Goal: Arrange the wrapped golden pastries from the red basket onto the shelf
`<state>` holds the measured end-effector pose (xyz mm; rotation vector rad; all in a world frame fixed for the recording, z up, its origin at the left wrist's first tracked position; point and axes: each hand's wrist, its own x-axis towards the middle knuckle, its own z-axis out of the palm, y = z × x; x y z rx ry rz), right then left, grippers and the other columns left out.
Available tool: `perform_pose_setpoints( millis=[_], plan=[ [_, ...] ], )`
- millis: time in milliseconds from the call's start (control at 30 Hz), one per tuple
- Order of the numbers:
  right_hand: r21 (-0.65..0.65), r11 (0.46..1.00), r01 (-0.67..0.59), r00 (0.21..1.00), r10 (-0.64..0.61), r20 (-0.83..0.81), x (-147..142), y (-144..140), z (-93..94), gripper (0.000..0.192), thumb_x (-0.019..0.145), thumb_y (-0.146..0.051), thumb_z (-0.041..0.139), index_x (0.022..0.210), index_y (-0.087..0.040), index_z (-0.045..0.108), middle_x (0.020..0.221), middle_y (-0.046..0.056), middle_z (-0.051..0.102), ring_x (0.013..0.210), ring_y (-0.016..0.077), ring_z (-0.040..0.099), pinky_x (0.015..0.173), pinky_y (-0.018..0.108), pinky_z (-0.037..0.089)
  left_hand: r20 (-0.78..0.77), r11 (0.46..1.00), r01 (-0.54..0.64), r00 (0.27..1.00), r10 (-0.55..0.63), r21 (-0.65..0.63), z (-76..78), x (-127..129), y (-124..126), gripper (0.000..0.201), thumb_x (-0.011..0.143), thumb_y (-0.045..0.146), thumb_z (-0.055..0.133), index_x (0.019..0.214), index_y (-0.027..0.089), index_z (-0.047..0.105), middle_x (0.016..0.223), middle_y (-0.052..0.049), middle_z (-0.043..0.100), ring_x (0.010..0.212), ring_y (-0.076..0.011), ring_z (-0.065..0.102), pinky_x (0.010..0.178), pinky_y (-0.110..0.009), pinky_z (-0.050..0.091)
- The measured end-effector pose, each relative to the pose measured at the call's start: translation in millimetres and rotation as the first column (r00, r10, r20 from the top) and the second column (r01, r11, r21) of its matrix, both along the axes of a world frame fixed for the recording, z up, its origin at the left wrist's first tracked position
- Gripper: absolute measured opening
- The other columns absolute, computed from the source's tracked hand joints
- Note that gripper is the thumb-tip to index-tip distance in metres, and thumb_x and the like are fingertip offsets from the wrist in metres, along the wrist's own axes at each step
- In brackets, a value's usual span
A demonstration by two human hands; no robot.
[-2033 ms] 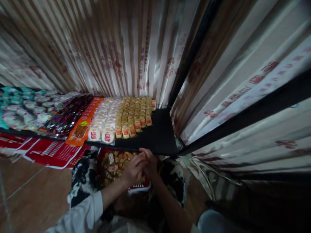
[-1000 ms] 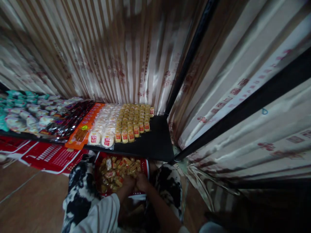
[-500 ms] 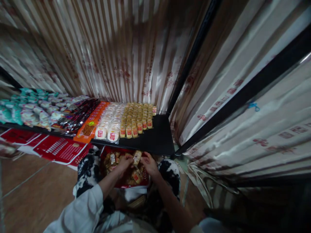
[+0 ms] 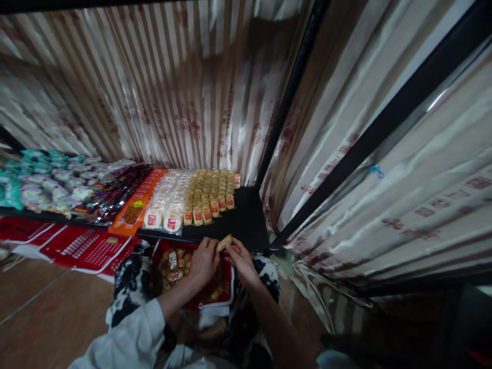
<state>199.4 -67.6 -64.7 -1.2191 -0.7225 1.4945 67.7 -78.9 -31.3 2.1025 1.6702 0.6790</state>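
Observation:
Between my two hands is a small wrapped snack pack (image 4: 224, 243), tan-gold in colour. My left hand (image 4: 205, 260) has its fingers closed at the pack's left end. Thumb and fingers of my right hand (image 4: 240, 258) pinch its right end. Under my hands, in my lap, a red box (image 4: 231, 287) holds many loose packs (image 4: 175, 261) of the same golden kind. Just beyond, on the black shelf (image 4: 246, 218), similar golden packs (image 4: 207, 207) with red labels stand in tight rows.
Left of the golden rows lie white round packs (image 4: 163, 218), an orange bag (image 4: 134, 212), dark shiny packs (image 4: 111, 200) and green-and-white bags (image 4: 42, 174). Black metal posts (image 4: 295, 87) and a striped curtain (image 4: 184, 102) enclose the shelf. A red printed sheet (image 4: 80, 243) hangs below its front edge.
Both hands have lifted the pack from above the box towards the shelf's front edge and turned it. My left hand has come further over the box. The view has shifted slightly.

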Motion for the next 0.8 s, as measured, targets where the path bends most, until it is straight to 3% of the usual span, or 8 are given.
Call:
perform_pose_setpoints(
  millis=[167, 300, 433, 533, 633, 700, 800],
  plan=[
    [0.027, 0.998, 0.064, 0.987, -0.059, -0.147, 6.4, 5.4, 8.3, 0.043, 0.059, -0.04, 0.075, 0.094, -0.02, 0.06, 0.089, 0.001, 0.067, 0.078, 0.0129, 0.064, 0.07, 0.023, 0.049, -0.055, 0.989, 0.09, 0.995, -0.085, 0.114, -2.9, 11.5, 1.3, 0.027, 0.082, 0.015, 0.044, 0.108, 0.022, 0.052, 0.109, -0.005, 0.05, 0.102, -0.0178, 0.05, 0.085, -0.032, 0.048],
    [0.004, 0.988, 0.152, 0.967, -0.148, -0.209, 17.5, 13.3, 7.0, 0.041, 0.059, -0.032, 0.072, 0.096, -0.02, 0.06, 0.086, 0.001, 0.067, 0.077, 0.0138, 0.064, 0.073, 0.026, 0.049, 0.149, 0.995, 0.017, 0.988, -0.032, 0.098, -6.6, 15.4, 8.4, 0.024, 0.084, 0.023, 0.047, 0.107, 0.02, 0.052, 0.114, -0.007, 0.049, 0.109, -0.0183, 0.049, 0.095, -0.035, 0.044],
    [-0.024, 0.972, 0.234, 0.943, -0.232, -0.238, 26.4, 25.0, 5.9, 0.04, 0.058, -0.025, 0.07, 0.097, -0.022, 0.059, 0.084, -0.001, 0.067, 0.075, 0.0127, 0.064, 0.072, 0.025, 0.05, 0.383, 0.994, -0.067, 0.919, 0.094, -0.084, -10.9, 23.3, 23.7, 0.027, 0.084, 0.027, 0.048, 0.109, 0.017, 0.051, 0.11, -0.008, 0.053, 0.102, -0.0173, 0.055, 0.094, -0.036, 0.045],
    [-0.003, 0.973, 0.231, 0.945, -0.225, -0.237, 30.0, 31.3, 7.3, 0.042, 0.057, -0.024, 0.069, 0.098, -0.023, 0.059, 0.084, -0.002, 0.067, 0.078, 0.0131, 0.063, 0.074, 0.026, 0.05, 0.575, 0.954, -0.035, 0.791, 0.209, -0.298, -17.0, 34.3, 38.0, 0.034, 0.081, 0.025, 0.052, 0.114, 0.016, 0.047, 0.103, -0.007, 0.057, 0.079, -0.0115, 0.059, 0.076, -0.028, 0.052],
    [0.025, 0.972, 0.235, 0.943, -0.222, -0.249, 33.6, 35.3, 7.0, 0.044, 0.055, -0.025, 0.071, 0.097, -0.023, 0.06, 0.088, -0.001, 0.067, 0.083, 0.0151, 0.064, 0.078, 0.029, 0.05, 0.679, 0.913, -0.033, 0.659, 0.325, -0.406, -20.8, 43.2, 53.6, 0.034, 0.078, 0.022, 0.053, 0.111, 0.016, 0.049, 0.089, -0.002, 0.059, 0.065, -0.0084, 0.057, 0.06, -0.021, 0.05],
    [0.041, 0.97, 0.24, 0.946, -0.224, -0.233, 37.6, 38.8, 4.8, 0.04, 0.059, -0.032, 0.071, 0.096, -0.022, 0.061, 0.091, 0.0, 0.068, 0.086, 0.0164, 0.064, 0.079, 0.03, 0.05, 0.666, 0.925, -0.056, 0.678, 0.312, -0.377, -18.1, 45.1, 64.9, 0.03, 0.077, 0.017, 0.053, 0.107, 0.016, 0.052, 0.086, -0.001, 0.06, 0.066, -0.009, 0.057, 0.062, -0.021, 0.049],
    [0.12, 0.966, 0.228, 0.974, -0.227, -0.026, 45.8, 47.9, 0.9, 0.036, 0.064, -0.045, 0.067, 0.089, -0.019, 0.064, 0.087, 0.003, 0.068, 0.084, 0.0186, 0.063, 0.077, 0.031, 0.05, 0.535, 0.98, -0.062, 0.831, 0.155, -0.187, -5.1, 44.0, 83.9, 0.033, 0.072, 0.006, 0.05, 0.102, 0.017, 0.058, 0.096, -0.003, 0.062, 0.083, -0.0125, 0.058, 0.081, -0.028, 0.048]
  ],
)
